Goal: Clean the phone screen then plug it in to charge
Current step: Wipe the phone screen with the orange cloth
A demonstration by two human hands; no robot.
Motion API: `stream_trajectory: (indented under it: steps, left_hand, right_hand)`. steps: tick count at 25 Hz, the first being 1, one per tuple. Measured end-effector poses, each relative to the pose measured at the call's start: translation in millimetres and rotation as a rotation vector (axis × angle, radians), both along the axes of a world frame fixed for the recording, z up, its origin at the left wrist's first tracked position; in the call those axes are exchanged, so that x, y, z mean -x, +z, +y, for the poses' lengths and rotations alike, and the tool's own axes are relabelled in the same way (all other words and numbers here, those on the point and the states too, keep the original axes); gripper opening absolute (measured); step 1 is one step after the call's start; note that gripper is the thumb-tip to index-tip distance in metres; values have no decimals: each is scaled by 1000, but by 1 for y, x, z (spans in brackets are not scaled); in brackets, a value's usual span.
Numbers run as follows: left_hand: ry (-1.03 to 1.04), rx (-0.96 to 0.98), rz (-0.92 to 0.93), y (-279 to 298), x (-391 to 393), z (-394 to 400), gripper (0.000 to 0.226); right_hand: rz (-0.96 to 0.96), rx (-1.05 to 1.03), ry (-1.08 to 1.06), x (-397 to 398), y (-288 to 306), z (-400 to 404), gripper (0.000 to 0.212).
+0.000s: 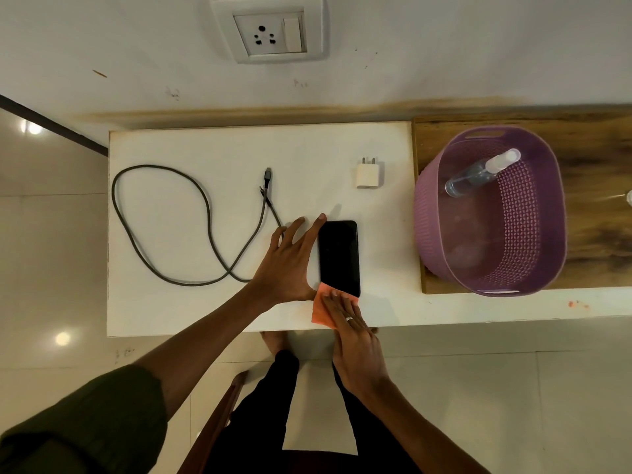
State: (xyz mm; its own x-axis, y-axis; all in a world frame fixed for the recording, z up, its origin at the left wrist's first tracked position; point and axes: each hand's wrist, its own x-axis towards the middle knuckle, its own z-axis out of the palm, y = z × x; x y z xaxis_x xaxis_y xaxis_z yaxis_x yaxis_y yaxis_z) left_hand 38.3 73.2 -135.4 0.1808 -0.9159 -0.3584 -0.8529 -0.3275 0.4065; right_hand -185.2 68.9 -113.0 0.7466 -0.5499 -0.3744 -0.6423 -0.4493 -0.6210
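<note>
Evidently the left hand (290,265), fingers spread flat, steadied the phone (339,256) while the right hand's (355,343) straight fingers pressed the cloth (319,307) to wipe.

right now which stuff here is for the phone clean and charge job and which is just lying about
For the job:
phone
orange cloth
cable
charger plug
wall socket
spray bottle, likely

Lying about:
purple basket
wooden board
</note>
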Motion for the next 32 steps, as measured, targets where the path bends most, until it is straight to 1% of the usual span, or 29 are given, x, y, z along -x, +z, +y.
stream_trajectory:
  steps: [5, 7, 9, 12, 15, 18, 20, 24, 26, 29, 30, 32]
  left_hand:
    - [-24, 8, -17, -1, -2, 1, 145]
    - [-24, 1, -19, -2, -2, 2, 145]
    - [-24, 4, -13, -2, -1, 2, 144]
    - [-15, 13, -5, -1, -1, 2, 140]
    - [-14, 42, 3, -2, -1, 2, 133]
    - [-21, 53, -11, -4, -2, 3, 128]
    - [-36, 52, -23, -5, -2, 3, 131]
    - [-63, 16, -30, -4, -1, 1, 150]
    - [-48, 20, -10, -6, -1, 1, 153]
    - [-11, 37, 17, -6, 1, 2, 154]
    - [5, 32, 23, -6, 2, 2, 155]
    - [16, 21, 29, -5, 2, 2, 156]
  right_hand:
    - [14, -47, 52, 0, -3, -2, 82]
    - [-3, -1, 84, 0, -4, -5, 86]
    - [-30, 33, 149, -1, -8, -9, 87]
    - [28, -7, 252, -7, -11, -22, 85]
    - [-36, 175, 263, -11, -11, -35, 94]
    - [-69, 261, 342, -18, -13, -51, 91]
    - [-39, 294, 419, -25, -13, -63, 88]
    - [13, 361, 499, -45, -9, -90, 82]
    - [4, 391, 538, -53, -6, -103, 83]
    - [36, 432, 599, -65, 1, -121, 93]
    - [48, 442, 600, -69, 3, -125, 94]
    - [62, 473, 574, -76, 4, -131, 88]
